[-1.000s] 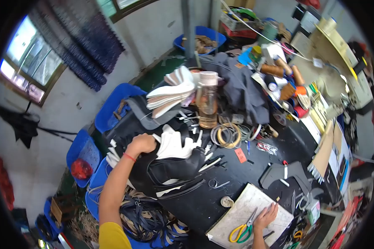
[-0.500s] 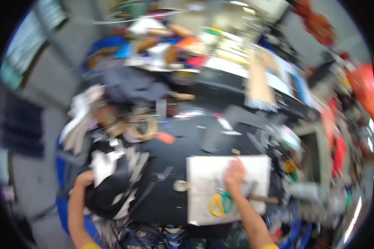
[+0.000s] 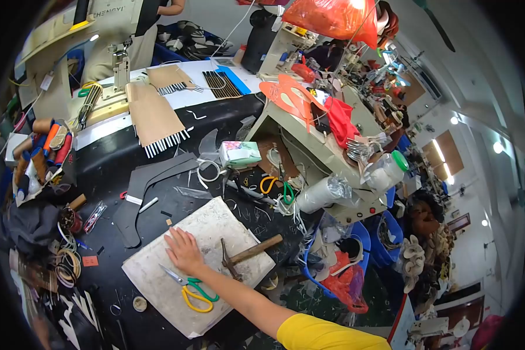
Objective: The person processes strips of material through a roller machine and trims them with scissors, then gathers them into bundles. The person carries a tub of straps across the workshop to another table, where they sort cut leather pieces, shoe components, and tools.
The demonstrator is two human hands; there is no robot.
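Note:
My right hand (image 3: pixel 184 251) lies flat on a worn white board (image 3: pixel 198 224), fingers stretched out and apart, holding nothing. Just below the palm rest thread snips or scissors (image 3: pixel 191 287) with one yellow and one green handle. To the right of the wrist, a hammer (image 3: pixel 248 254) with a wooden handle lies across the board. At the lower left edge, a smeared skin-toned shape that looks like my left hand (image 3: pixel 42 326) shows near pale cut strips (image 3: pixel 79 315); its fingers cannot be made out.
Beyond the board are dark sheet pieces (image 3: pixel 157 175), a tissue pack (image 3: pixel 240 153) and another pair of scissors (image 3: pixel 280 188). A blue bin (image 3: pixel 338 256) stands right of the table. Thread spools (image 3: pixel 44 151) crowd the left. Another person's arm (image 3: pixel 172 8) shows at the top.
The view has swung to the right and tilted, bringing the machine, bins and room into sight. My right hand stays flat on the board. My left side has slid to the lower left edge.

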